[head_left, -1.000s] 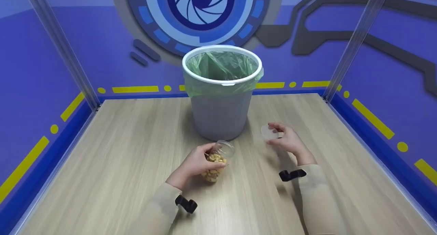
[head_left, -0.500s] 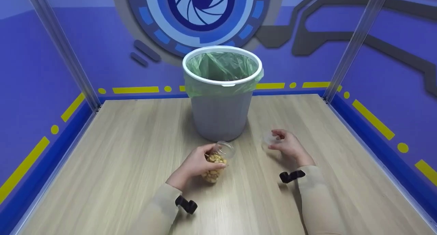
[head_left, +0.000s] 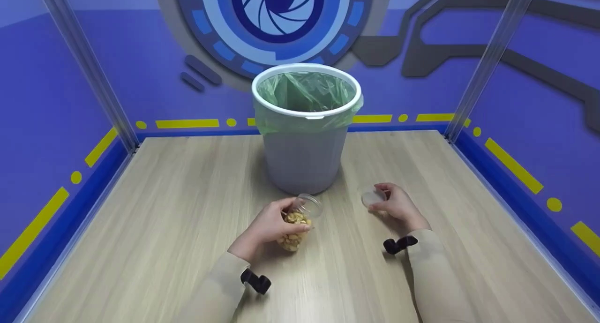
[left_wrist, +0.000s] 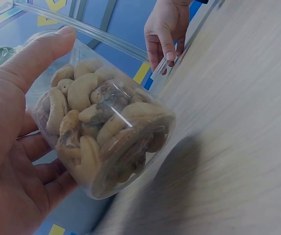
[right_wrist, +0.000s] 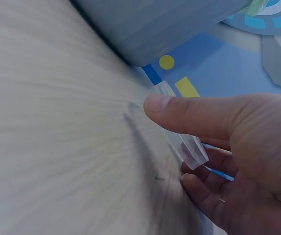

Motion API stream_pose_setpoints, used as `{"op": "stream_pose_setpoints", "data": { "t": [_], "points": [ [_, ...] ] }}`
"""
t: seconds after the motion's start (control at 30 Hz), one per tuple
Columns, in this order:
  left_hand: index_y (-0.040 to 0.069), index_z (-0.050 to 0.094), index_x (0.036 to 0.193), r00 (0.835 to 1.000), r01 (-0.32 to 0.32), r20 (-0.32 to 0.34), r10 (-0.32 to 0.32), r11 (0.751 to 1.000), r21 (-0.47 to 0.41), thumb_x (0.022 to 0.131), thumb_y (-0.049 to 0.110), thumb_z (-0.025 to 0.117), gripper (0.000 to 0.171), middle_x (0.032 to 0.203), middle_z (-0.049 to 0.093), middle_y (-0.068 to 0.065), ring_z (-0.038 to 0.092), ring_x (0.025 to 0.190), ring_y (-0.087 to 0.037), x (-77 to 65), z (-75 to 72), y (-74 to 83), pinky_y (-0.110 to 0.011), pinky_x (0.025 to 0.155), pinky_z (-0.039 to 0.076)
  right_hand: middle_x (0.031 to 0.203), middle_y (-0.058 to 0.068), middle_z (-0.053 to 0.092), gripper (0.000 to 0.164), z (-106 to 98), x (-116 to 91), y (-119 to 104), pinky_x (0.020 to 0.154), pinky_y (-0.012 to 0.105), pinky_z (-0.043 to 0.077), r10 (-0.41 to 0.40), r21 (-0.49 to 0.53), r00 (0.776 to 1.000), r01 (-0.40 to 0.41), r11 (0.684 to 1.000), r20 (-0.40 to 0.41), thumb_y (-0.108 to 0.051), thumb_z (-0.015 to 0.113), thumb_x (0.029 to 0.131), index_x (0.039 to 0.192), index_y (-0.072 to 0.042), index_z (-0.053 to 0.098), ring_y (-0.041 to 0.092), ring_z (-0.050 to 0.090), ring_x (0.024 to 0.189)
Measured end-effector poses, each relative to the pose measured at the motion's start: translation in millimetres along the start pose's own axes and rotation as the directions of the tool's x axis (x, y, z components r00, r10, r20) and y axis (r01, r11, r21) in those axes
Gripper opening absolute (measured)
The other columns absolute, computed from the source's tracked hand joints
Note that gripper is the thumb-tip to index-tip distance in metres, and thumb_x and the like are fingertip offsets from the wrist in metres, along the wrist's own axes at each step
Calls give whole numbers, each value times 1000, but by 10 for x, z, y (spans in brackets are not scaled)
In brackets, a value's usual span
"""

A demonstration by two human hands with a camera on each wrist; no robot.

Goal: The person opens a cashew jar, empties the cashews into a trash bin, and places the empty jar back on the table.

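My left hand (head_left: 272, 222) holds a clear plastic jar (left_wrist: 106, 127) of cashews, thumb on one side and fingers curled round the other. The jar is uncapped and tilted, its open mouth (head_left: 309, 205) leaning away towards the bin, and the cashews (head_left: 293, 236) fill its lower part. In the left wrist view a shadow falls on the table beside its base. To the right, my right hand (head_left: 398, 203) pinches a translucent round lid (head_left: 373, 198) between thumb and fingertips. The right wrist view shows that lid (right_wrist: 179, 142) edge-on, close over the tabletop.
A grey bin (head_left: 302, 159) with a white rim and a green liner bag stands just behind the jar, at the middle back. The wooden table (head_left: 187, 196) is bounded by blue printed walls (head_left: 117, 56) at the back and both sides.
My right hand has come a little nearer to me and lower with the lid, its fingers shifting on it along the way. The left hand and jar have stayed in place.
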State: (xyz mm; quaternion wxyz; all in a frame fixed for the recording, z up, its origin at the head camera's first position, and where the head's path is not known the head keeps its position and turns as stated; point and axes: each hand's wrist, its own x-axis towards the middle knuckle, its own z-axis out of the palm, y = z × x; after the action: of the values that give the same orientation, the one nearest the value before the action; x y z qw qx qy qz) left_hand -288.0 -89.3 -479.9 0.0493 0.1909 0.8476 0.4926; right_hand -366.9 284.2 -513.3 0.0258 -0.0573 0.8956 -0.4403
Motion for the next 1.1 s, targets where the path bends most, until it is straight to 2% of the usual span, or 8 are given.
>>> {"op": "stream_pose_setpoints", "data": {
  "t": [0.13, 0.37, 0.67, 1.1],
  "points": [
    [13, 66, 135, 1000, -3, 0, 3, 1000, 5, 77, 40, 90, 68, 106, 71, -5, 64, 95, -15, 0, 2, -1, -35, 85, 55, 143, 32, 54, 74, 13, -4, 23, 107, 50, 44, -10, -13, 1000, 10, 1000, -6, -13, 85, 82, 144, 8, 50, 44, 56, 127],
    [11, 65, 134, 1000, -5, -1, 5, 1000, 7, 78, 40, 90, 67, 105, 71, -7, 64, 94, -17, -1, 2, 2, -37, 85, 55, 140, 32, 56, 74, 24, -5, 49, 106, 50, 44, -24, -22, 1000, 23, 999, -10, -11, 86, 81, 143, 9, 51, 43, 56, 125],
    [13, 65, 135, 1000, 10, -2, -10, 1000, 12, 76, 42, 90, 70, 107, 72, -6, 65, 95, -17, -3, -3, -5, -40, 88, 55, 142, 32, 55, 74, 29, 3, 80, 110, 54, 43, -56, -42, 998, 55, 998, -10, -9, 87, 79, 141, 11, 52, 46, 55, 129],
    [11, 63, 138, 1000, 18, 8, -18, 1000, 13, 78, 40, 90, 72, 111, 71, -8, 65, 99, -18, 4, -1, -9, -38, 89, 55, 151, 31, 48, 78, 6, 4, 54, 119, 56, 36, -12, -39, 999, 14, 999, 39, -10, 86, 81, 147, 8, 47, 46, 43, 143]
  ]
}}
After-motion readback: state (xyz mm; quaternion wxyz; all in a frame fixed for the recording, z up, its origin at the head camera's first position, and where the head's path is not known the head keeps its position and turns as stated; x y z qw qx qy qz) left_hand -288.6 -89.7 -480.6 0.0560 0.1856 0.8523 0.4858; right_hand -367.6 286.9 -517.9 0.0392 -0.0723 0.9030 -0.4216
